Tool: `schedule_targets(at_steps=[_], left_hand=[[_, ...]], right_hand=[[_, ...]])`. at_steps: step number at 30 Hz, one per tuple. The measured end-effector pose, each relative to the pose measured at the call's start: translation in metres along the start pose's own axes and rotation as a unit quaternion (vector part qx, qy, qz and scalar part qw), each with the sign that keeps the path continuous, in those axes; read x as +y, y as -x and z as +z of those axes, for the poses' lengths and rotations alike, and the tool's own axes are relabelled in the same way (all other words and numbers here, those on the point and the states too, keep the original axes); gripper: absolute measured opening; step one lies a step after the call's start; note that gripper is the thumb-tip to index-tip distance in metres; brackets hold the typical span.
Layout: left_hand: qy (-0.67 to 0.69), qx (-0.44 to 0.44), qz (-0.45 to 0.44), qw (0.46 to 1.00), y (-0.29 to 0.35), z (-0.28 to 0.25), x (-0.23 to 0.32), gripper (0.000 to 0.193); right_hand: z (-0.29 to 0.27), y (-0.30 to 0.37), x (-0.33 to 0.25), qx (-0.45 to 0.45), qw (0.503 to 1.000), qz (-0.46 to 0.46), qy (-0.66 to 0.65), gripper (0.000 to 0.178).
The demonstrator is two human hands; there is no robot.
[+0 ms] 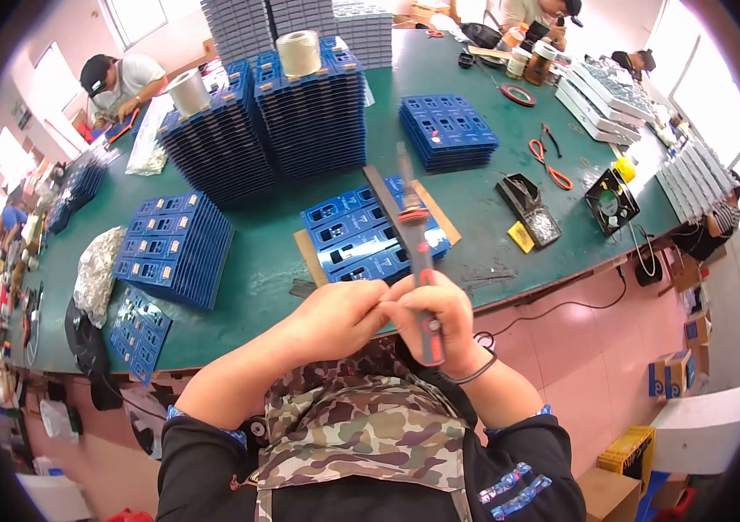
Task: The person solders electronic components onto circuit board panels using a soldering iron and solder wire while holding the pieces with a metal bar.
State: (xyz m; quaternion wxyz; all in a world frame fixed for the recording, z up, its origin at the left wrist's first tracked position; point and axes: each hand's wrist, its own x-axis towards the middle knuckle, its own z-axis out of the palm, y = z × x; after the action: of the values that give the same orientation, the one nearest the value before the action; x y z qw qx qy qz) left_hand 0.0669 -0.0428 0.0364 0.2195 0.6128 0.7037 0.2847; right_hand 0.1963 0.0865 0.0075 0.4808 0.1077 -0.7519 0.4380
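Note:
My right hand [441,315] is closed around the grey and red handle of a soldering iron [422,252], whose blurred tip points away from me. My left hand [345,315] is closed, its fingertips pressed together against the right hand's fingers; anything they pinch is hidden. Both hands are over the table's front edge. Just beyond them a panel of blue circuit boards [332,219] lies on brown cardboard [309,255]. The iron passes above its right part, covering some of it. A dark flat strip [378,191] slants across the panel's far side beside the iron.
Tall stacks of blue panels [313,122] stand at the back left, with a lower stack [174,248] at left and another [448,130] beyond. On the right are a black soldering stand [531,209], orange-handled pliers [552,170] and a small fan [612,200]. Co-workers [122,87] sit across the green table [257,261].

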Motion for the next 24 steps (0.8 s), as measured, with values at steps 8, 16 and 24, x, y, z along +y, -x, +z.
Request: schedule_targets(at_steps=[8,16,24], left_hand=[[0.124,0.134,0.049,0.982,0.011,0.001,0.001,0.008],[0.098,0.174,-0.017,0.980,0.019,-0.031,-0.033,0.011],[0.188,0.156,-0.120,0.962,0.017,-0.040,-0.034,0.013]], right_hand=[[-0.007,0.009,0.014,0.081,0.968,0.179,-0.154,0.042],[-0.048,-0.011,0.038,0.198,0.924,0.268,-0.189,0.040],[-0.038,-0.022,0.049,0.068,0.931,0.297,-0.202,0.047]])
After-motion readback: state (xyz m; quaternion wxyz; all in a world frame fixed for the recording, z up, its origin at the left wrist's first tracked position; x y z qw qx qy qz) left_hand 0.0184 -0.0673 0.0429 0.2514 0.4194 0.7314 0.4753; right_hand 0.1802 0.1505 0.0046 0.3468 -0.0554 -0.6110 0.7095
